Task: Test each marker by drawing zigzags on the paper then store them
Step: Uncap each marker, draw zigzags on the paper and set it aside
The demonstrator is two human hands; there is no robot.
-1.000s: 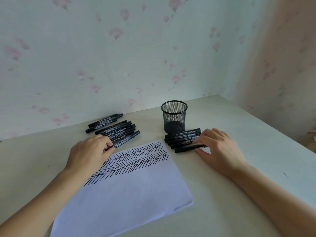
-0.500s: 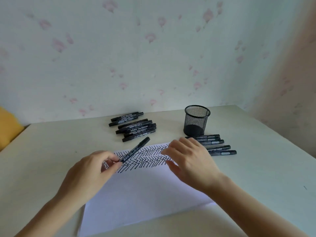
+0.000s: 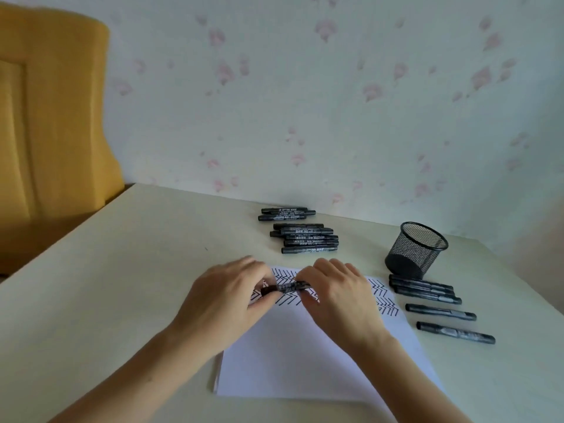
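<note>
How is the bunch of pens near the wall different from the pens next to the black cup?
The far bunch near the wall has more pens, packed in two tight clusters. The pens by the mesh cup are fewer, and two of them lie apart from the rest. The far bunch lies beyond the paper; the others lie to its right. All are black markers lying flat.

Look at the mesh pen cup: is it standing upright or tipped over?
Upright. The mesh pen cup stands on its base on the table, its open rim facing up, beside five markers lying flat.
</note>
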